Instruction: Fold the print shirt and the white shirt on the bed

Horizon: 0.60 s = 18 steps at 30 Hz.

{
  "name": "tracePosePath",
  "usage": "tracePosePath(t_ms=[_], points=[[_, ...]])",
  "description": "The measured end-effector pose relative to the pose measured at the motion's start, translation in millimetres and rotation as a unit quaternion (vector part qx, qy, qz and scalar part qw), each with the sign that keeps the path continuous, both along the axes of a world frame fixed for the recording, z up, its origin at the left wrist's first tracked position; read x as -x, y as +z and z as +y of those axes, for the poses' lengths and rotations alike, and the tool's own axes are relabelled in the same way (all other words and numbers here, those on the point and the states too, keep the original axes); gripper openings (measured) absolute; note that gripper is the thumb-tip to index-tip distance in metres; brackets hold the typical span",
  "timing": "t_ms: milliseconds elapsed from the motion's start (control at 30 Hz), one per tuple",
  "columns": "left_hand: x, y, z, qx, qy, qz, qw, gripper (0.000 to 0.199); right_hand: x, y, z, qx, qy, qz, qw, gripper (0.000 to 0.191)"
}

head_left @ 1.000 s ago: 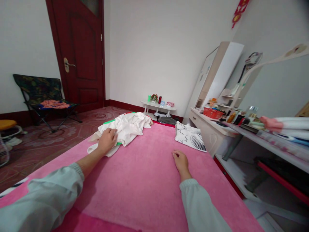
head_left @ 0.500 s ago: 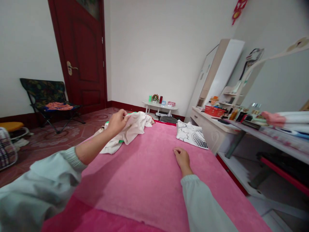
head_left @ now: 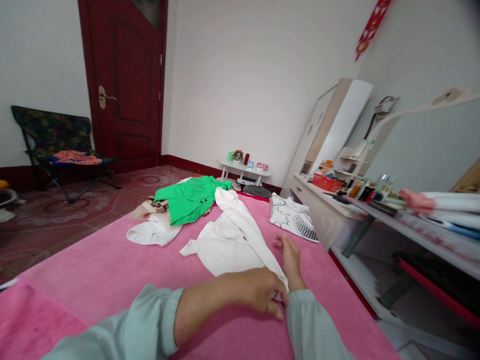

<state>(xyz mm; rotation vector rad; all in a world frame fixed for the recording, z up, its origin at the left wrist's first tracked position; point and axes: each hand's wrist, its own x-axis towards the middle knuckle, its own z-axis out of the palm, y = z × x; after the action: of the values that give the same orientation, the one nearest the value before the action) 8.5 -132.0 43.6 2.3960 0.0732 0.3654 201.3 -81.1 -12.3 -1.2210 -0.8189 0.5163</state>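
A white garment (head_left: pixel 232 242) lies stretched across the pink bed cover (head_left: pixel 123 285), with a long sleeve-like strip running toward me. My left hand (head_left: pixel 258 292) reaches across the front, fingers curled at the near end of this strip; they partly hide the grip. Beside it on the right is my right hand (head_left: pixel 288 255), loosely bent, fingers apart and holding nothing that shows. A green buttoned garment (head_left: pixel 193 197) rests on the pile at the far left. Another white piece of cloth (head_left: pixel 153 231) pokes out from under it.
A folded white cloth with black print (head_left: pixel 294 217) lies at the bed's right side. A dressing table (head_left: pixel 318 200) with a red basket (head_left: pixel 327 182) stands along the right. A camouflage folding chair (head_left: pixel 56 135) is near the door (head_left: pixel 125 85). A low white table (head_left: pixel 243 170) stands beyond the bed.
My left hand has pulled the white garment off the pile, toward me and to the right, uncovering the green garment. My right hand stays near its place, its fingers now more spread.
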Motion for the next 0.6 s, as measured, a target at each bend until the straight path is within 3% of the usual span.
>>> tracePosePath(t_ms=[67,167,200,267,333,400,467,533,567,600], points=[[10.5,7.1,9.9,0.029,0.029,-0.018,0.999,0.023,5.1,2.6,-2.1,0.007,0.021,-0.037,0.999,0.049],[37.4,25.7,42.6,-0.006,0.187,-0.023,0.982,0.019,15.2,9.6,-5.3,0.018,0.062,-0.095,0.993,0.049],[48.4,29.6,57.0,-0.040,0.272,-0.016,0.961,0.018,19.0,12.9,-6.0,0.022,0.072,-0.109,0.991,0.049],[70.7,30.1,86.6,-0.103,0.456,-0.009,0.884,0.023,27.3,20.1,-5.9,0.034,0.085,-0.141,0.986,0.049],[89.8,21.4,111.3,-0.127,0.564,0.006,0.816,0.030,37.1,26.6,-3.9,0.054,0.096,-0.190,0.976,0.049],[102.1,7.9,126.6,-0.106,0.604,0.039,0.789,0.042,47.6,30.9,-1.2,0.095,0.113,-0.263,0.953,0.047],[107.5,-5.4,132.2,-0.081,0.605,0.072,0.789,0.056,56.0,32.6,1.0,0.151,0.115,-0.355,0.915,0.047],[108.7,-15.2,132.3,-0.078,0.591,0.089,0.798,0.058,58.3,32.7,2.2,0.196,0.086,-0.414,0.885,0.030],[108.7,-18.4,131.8,-0.083,0.585,0.089,0.802,0.055,56.3,32.6,2.6,0.199,0.062,-0.408,0.889,0.022],[108.7,-20.6,131.6,-0.089,0.580,0.084,0.805,0.052,52.2,32.6,3.1,0.182,0.039,-0.368,0.911,0.022]])
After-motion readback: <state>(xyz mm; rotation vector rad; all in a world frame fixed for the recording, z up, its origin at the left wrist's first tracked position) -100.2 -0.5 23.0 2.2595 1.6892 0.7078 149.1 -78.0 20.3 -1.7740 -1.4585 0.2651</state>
